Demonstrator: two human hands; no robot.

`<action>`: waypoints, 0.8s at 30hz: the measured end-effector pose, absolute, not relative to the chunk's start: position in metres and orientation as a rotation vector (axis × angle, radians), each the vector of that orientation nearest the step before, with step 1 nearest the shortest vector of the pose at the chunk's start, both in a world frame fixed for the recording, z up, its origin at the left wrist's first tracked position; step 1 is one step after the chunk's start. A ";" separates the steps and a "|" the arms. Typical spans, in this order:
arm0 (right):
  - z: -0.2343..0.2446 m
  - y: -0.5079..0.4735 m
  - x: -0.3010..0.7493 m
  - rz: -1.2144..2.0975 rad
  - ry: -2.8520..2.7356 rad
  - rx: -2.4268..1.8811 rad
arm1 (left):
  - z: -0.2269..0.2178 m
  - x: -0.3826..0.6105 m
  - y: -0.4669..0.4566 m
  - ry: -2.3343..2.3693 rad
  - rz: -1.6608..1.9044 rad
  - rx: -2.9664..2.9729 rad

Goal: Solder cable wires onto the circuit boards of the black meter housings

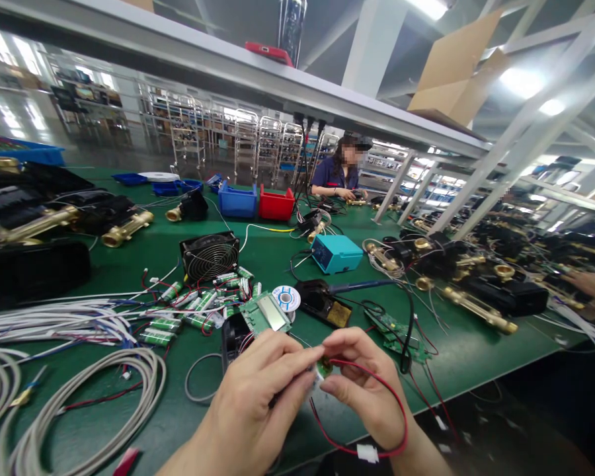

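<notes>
Close in front of me, both hands meet at a small green-and-white battery (323, 367), mostly covered by fingers. My left hand (258, 390) pinches at its left end, thumb and forefinger closed. My right hand (364, 380) grips its other side between thumb and fingers. A red and black lead (404, 413) loops from it over the right wrist to a white connector (367, 453). Just beyond the left hand lies a green circuit board with a display (270, 313), by a black housing (234, 337). Another circuit board (396, 334) lies beyond the right hand.
Several green batteries (201, 309) lie beside a black fan (209, 256). A solder reel (286, 299), soldering iron stand (324, 304) and teal soldering station (337, 254) stand mid-bench. Cable coils (149, 383) lie left, brass-fitted meters (478, 309) right. Another person (340, 172) sits opposite; a co-worker's hand (592, 284) shows right.
</notes>
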State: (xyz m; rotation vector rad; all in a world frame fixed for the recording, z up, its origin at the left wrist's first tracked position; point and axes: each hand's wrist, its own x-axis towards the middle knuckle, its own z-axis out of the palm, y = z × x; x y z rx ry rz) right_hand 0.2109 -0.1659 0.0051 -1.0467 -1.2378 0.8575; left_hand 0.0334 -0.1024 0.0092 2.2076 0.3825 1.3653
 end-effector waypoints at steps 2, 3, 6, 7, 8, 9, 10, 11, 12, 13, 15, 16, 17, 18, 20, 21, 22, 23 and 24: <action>0.004 -0.165 0.212 0.927 -1.221 -1.024 | 0.010 0.033 -0.103 0.366 1.352 2.173; 0.005 -0.165 0.213 0.958 -1.213 -1.011 | 0.010 0.033 -0.103 0.355 1.350 2.148; 0.007 -0.164 0.213 1.056 -1.175 -0.966 | 0.012 0.032 -0.102 0.335 1.348 2.056; 0.007 -0.164 0.212 1.087 -1.162 -0.957 | 0.013 0.032 -0.101 0.345 1.337 2.024; 0.008 -0.163 0.212 1.115 -1.150 -0.955 | 0.014 0.032 -0.101 0.364 1.316 1.993; 0.008 -0.163 0.211 1.139 -1.141 -0.955 | 0.015 0.032 -0.100 0.392 1.289 1.965; 0.008 -0.163 0.211 1.161 -1.133 -0.955 | 0.015 0.032 -0.099 0.418 1.259 1.943; 0.008 -0.163 0.211 1.179 -1.125 -0.953 | 0.016 0.032 -0.099 0.440 1.230 1.930; 0.008 -0.163 0.210 1.197 -1.114 -0.951 | 0.017 0.032 -0.098 0.454 1.204 1.927; 0.007 -0.163 0.210 1.214 -1.104 -0.943 | 0.017 0.032 -0.098 0.459 1.185 1.931; 0.006 -0.163 0.211 1.254 -1.086 -0.914 | 0.017 0.031 -0.097 0.451 1.161 1.950; 0.005 -0.163 0.211 1.276 -1.080 -0.895 | 0.016 0.032 -0.097 0.444 1.149 1.961; 0.004 -0.162 0.211 1.295 -1.077 -0.872 | 0.016 0.032 -0.097 0.436 1.140 1.972; 0.004 -0.162 0.211 1.311 -1.078 -0.848 | 0.015 0.032 -0.097 0.430 1.132 1.981; 0.003 -0.162 0.211 1.320 -1.080 -0.812 | 0.012 0.032 -0.098 0.429 1.109 1.997; 0.002 -0.162 0.211 1.308 -1.078 -0.803 | 0.011 0.032 -0.098 0.431 1.102 2.000; 0.002 -0.162 0.211 1.290 -1.075 -0.800 | 0.010 0.032 -0.099 0.430 1.092 2.000; 0.001 -0.162 0.211 1.269 -1.070 -0.803 | 0.010 0.032 -0.099 0.419 1.081 2.000; 0.000 -0.162 0.211 1.246 -1.065 -0.809 | 0.010 0.031 -0.100 0.402 1.066 2.000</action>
